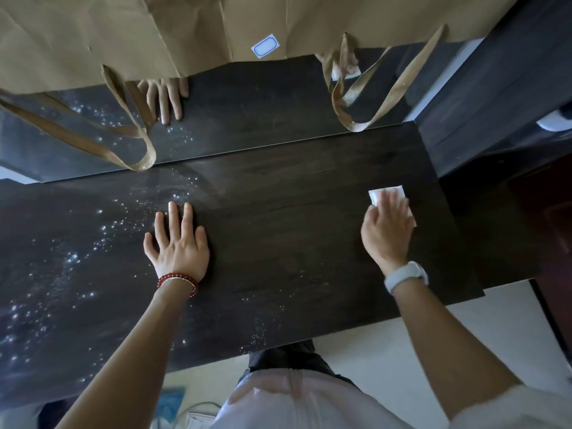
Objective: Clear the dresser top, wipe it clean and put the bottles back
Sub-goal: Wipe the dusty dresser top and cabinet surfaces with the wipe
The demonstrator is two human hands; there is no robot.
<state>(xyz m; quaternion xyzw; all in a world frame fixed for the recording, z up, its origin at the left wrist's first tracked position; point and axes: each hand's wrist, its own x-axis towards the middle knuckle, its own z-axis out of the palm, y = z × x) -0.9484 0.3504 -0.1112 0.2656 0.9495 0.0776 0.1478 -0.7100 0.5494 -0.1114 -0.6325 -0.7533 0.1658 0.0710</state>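
On the worktop: right hand (pixel 387 224) is pressing flat on the white folded wipe (pixel 387 196); left hand (pixel 178 239) is resting released.
Risk: droplets on the dark wooden worktop (pixel 278 243), seemingly water, are likely smearing.

Most of the white wipe (pixel 379 193) is hidden under the right hand (pixel 387 230). The dark dresser top (pixel 278 243) is cut off at the left edge. Above it, the brown paper bags (pixel 185 35) are cropped by the top edge, and the mirror (pixel 247 113) is partly covered by them.

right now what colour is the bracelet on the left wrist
Dark red beads, seen in the head view: the bracelet.
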